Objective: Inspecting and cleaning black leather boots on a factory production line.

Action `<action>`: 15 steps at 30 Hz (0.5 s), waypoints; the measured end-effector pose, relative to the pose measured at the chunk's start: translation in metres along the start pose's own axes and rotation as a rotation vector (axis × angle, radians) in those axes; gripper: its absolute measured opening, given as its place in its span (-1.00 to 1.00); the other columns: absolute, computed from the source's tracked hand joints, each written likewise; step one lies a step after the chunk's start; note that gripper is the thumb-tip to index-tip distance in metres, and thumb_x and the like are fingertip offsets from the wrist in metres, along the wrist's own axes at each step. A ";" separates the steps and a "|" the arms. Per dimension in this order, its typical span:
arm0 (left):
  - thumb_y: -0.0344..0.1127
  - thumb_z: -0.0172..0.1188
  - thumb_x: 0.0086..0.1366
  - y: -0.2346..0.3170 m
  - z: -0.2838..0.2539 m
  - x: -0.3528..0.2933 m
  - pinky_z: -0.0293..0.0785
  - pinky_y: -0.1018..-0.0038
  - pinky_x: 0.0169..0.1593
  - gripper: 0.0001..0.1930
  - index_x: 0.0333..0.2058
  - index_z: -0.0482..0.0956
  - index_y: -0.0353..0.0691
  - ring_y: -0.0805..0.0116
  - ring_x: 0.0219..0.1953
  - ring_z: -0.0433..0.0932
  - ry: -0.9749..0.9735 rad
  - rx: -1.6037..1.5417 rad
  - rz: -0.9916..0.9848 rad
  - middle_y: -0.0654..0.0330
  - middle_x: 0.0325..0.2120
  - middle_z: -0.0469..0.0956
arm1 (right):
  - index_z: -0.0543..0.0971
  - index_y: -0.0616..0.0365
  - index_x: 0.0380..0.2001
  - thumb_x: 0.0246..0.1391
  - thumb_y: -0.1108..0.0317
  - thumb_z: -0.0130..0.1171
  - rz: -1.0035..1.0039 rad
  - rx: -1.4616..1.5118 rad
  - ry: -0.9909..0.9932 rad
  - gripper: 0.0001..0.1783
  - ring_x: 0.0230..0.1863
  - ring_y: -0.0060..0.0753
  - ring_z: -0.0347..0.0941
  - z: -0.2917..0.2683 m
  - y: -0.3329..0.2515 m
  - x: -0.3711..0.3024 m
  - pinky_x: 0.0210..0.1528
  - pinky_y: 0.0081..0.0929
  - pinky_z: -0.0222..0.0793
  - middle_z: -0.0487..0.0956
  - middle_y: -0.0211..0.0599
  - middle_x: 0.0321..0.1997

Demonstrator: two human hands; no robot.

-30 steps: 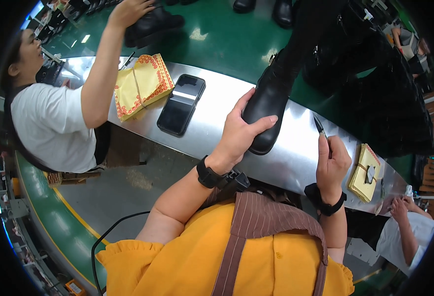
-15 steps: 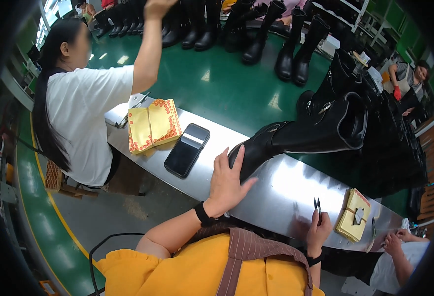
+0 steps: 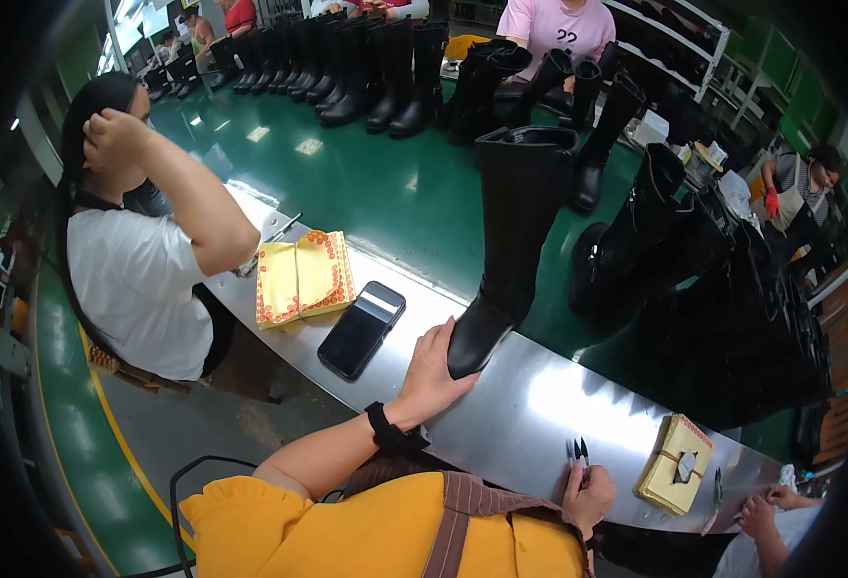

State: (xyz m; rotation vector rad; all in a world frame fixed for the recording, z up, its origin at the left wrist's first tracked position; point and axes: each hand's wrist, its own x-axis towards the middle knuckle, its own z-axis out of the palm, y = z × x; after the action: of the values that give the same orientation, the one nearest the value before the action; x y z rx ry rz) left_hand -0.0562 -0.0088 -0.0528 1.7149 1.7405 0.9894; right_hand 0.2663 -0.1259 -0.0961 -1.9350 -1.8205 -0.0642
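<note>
A tall black boot [image 3: 520, 226] stands nearly upright at the edge of the metal worktop [image 3: 501, 424], its shaft rising away from me. My left hand [image 3: 431, 380] is closed around its toe, with the thumb low on the near side. My right hand [image 3: 587, 496] rests low over the worktop, apart from the boot. Between its fingers is a small pair of dark thread snips [image 3: 579, 450], blades pointing up. Other black boots, one with a buckle [image 3: 626, 231], crowd together right of the held one.
A phone [image 3: 361, 329] and a tied stack of yellow paper [image 3: 299, 279] lie to the left. Another tied yellow stack [image 3: 672, 472] sits right. Beyond runs a green table [image 3: 366, 183] bearing rows of boots. Co-workers are at left [image 3: 135, 279], lower right [image 3: 770, 530] and across the table.
The boot has swung from slanting rightward to nearly upright, my left hand now wrapped around its toe. My right hand with the snips has moved left and down. The left co-worker's raised arm has lowered.
</note>
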 end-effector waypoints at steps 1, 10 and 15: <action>-0.24 0.43 -0.02 0.002 -0.002 0.004 0.22 0.24 0.26 -0.05 0.27 0.10 -0.47 -0.10 0.20 0.25 0.013 -0.011 0.009 -0.23 0.12 0.27 | 0.36 0.11 -0.62 0.10 0.23 0.21 -0.002 -0.008 0.005 -0.66 -0.56 -0.11 0.26 0.000 0.000 0.000 -0.42 -0.22 0.10 0.36 -0.28 -0.60; -0.19 0.44 -0.07 -0.005 -0.043 0.093 0.35 0.28 0.14 -0.11 0.16 0.25 -0.60 -0.03 0.01 0.47 0.281 -0.137 -0.028 -0.21 -0.05 0.46 | 0.35 0.10 -0.63 0.07 0.24 0.23 -0.013 0.032 0.024 -0.67 -0.56 -0.15 0.27 0.000 0.001 0.003 -0.43 -0.25 0.07 0.35 -0.31 -0.62; -0.17 0.44 -0.14 -0.042 -0.063 0.213 0.29 0.21 0.17 -0.09 0.16 0.27 -0.54 -0.08 0.05 0.37 0.456 0.184 0.056 -0.17 -0.06 0.44 | 0.36 0.08 -0.63 0.06 0.25 0.24 -0.029 0.029 -0.006 -0.67 -0.58 -0.17 0.27 0.001 0.005 0.003 -0.44 -0.26 0.06 0.34 -0.33 -0.62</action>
State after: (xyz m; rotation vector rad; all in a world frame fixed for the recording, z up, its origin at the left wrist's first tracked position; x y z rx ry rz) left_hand -0.1488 0.1940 -0.0177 1.7535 2.1318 1.3659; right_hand 0.2713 -0.1226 -0.0973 -1.8912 -1.8434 -0.0414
